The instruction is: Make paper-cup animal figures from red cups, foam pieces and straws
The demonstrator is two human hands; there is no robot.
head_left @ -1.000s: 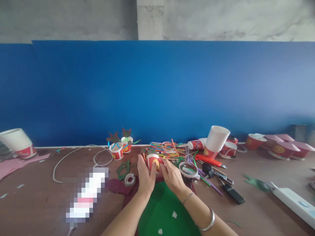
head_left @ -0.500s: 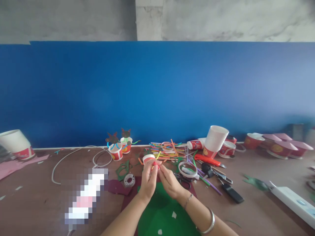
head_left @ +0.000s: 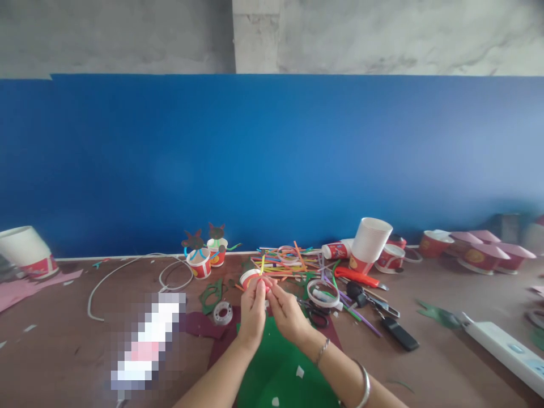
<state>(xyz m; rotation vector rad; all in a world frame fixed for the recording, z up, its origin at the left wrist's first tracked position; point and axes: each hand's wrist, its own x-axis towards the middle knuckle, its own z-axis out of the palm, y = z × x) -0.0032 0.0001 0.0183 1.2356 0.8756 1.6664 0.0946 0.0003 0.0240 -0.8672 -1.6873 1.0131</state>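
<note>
A small red and white paper cup (head_left: 250, 277) is tilted between my two hands, above the green paper sheet (head_left: 276, 362). My left hand (head_left: 255, 309) is closed on its near side. My right hand (head_left: 287, 311) meets it from the right, fingertips pressed together at the cup. A yellow strip (head_left: 262, 264) sticks up by the cup's rim; whether it is fixed there I cannot tell. The fingers hide most of the cup's near side. A roll of clear tape (head_left: 222, 313) lies left of my hands, and black scissors (head_left: 318, 317) lie to their right.
Coloured pipe cleaners (head_left: 283, 262) are heaped behind my hands. Two cups with dark cat-like heads (head_left: 198, 263) stand at the back left. To the right are a tall cup stack (head_left: 371, 243), a red cutter (head_left: 357, 276), keys (head_left: 399, 333) and a power strip (head_left: 505, 345).
The cup has tipped and shifted slightly left in my hands. The yellow strip now stands more upright beside its rim. Both hands stay together at the cup.
</note>
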